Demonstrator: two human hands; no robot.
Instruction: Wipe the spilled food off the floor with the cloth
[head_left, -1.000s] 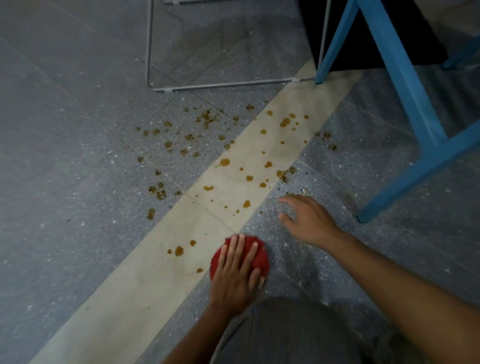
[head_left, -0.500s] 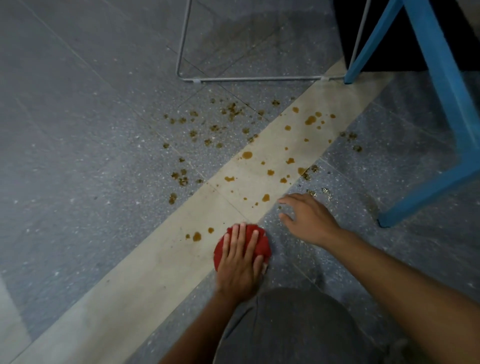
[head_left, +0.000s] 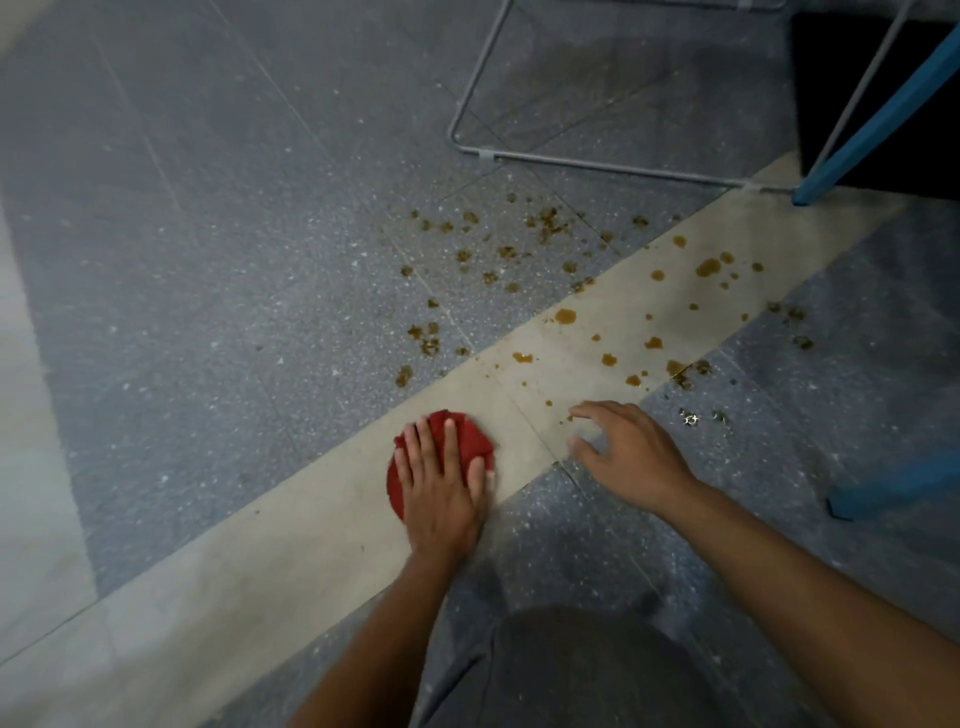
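Left hand (head_left: 441, 499): flat, fingers spread, palm pressing the red cloth (head_left: 470, 441) onto the pale floor strip (head_left: 260, 566).
Cloth: bunched under the palm, red edges showing past the fingers and to the left of the hand.
Right hand (head_left: 631, 452): just right of the cloth, fingers loosely spread, fingertips at the floor, holding nothing.
Spilled food (head_left: 566, 315): brown drops beyond both hands, on the strip and the grey tiles (head_left: 234, 260).
Blue frame leg (head_left: 883, 122): far right of the cloth.
Wire frame (head_left: 597, 166): beyond the spill.
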